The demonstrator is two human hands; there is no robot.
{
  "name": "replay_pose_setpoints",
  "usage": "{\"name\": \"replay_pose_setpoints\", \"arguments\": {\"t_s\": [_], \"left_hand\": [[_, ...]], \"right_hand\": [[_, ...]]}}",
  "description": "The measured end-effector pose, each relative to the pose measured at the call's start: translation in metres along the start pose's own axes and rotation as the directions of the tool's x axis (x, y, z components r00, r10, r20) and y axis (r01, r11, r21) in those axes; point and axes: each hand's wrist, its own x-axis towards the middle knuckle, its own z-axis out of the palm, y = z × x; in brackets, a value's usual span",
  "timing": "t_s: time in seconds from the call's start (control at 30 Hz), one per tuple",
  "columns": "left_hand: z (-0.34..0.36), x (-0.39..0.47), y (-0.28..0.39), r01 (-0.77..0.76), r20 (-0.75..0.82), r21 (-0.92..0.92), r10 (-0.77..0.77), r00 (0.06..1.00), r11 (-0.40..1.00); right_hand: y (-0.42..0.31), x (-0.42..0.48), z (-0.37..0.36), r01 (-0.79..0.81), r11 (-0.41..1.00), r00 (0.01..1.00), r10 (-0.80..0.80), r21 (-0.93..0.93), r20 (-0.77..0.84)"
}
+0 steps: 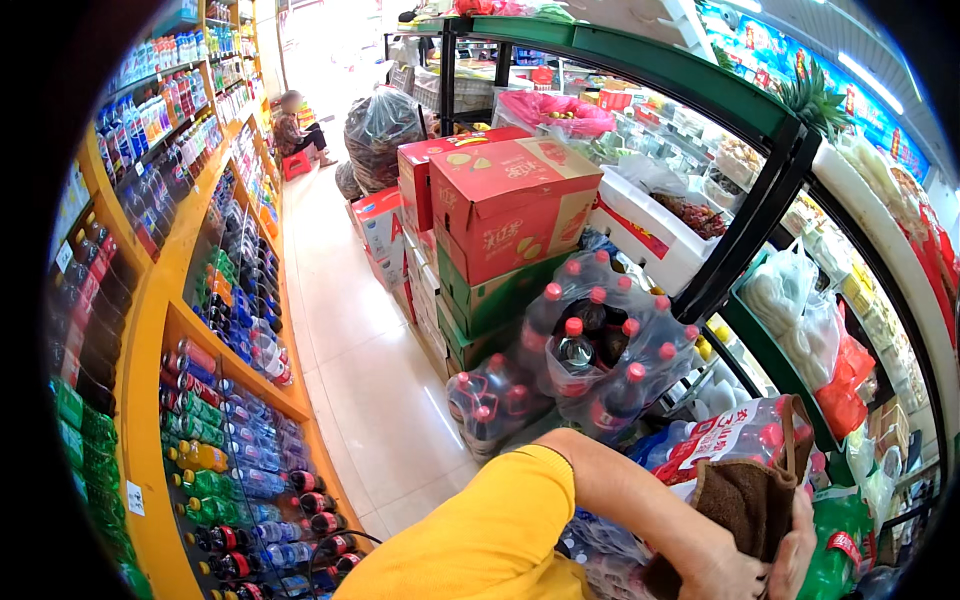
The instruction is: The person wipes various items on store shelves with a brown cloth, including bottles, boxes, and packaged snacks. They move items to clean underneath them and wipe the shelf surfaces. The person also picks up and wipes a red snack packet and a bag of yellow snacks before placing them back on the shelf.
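My left hand [712,571] is at the lower right, fingers curled into a brown towel [739,495]. My bent left forearm reaches across from a yellow sleeve. Right beside it, my right hand [799,544] lies along the towel's right edge with fingers pointing up; part of its grip is hidden. The towel hangs in folds, its upper edge bearing a strap-like hem. Behind it is a plastic-wrapped pack of red-capped bottles [769,435] with a printed red and white wrapper. A large green bottle [836,536] stands just right of my right hand.
Yellow shelving [142,360] full of drink bottles lines the left. Stacked cartons [517,202] and wrapped cola bottles [574,349] border the tiled aisle [352,360]. A black and green rack [712,97] rises at right. A person [292,135] sits on a red stool [297,166] farther back.
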Motion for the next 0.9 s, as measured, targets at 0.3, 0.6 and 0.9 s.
{"name": "replay_pose_setpoints", "arguments": {"t_s": [0.3, 0.6, 0.9], "left_hand": [[-0.033, -0.007, -0.068, 0.071, -0.537, -0.230, -0.187, 0.823, 0.971], [-0.013, -0.060, -0.124, 0.539, 0.010, -0.260, -0.556, 0.831, 0.801], [-0.007, -0.046, -0.119, 0.523, 0.077, -0.032, -0.520, 0.851, 0.852]], "right_hand": [[0.001, -0.041, 0.050, 0.064, 0.866, 0.946, -0.210, -0.497, -0.245], [0.015, -0.063, 0.087, -0.193, 0.897, 0.901, 0.001, -0.398, -0.435], [0.064, -0.061, 0.083, -0.457, 0.810, 0.728, 0.103, -0.368, -0.678]]}}
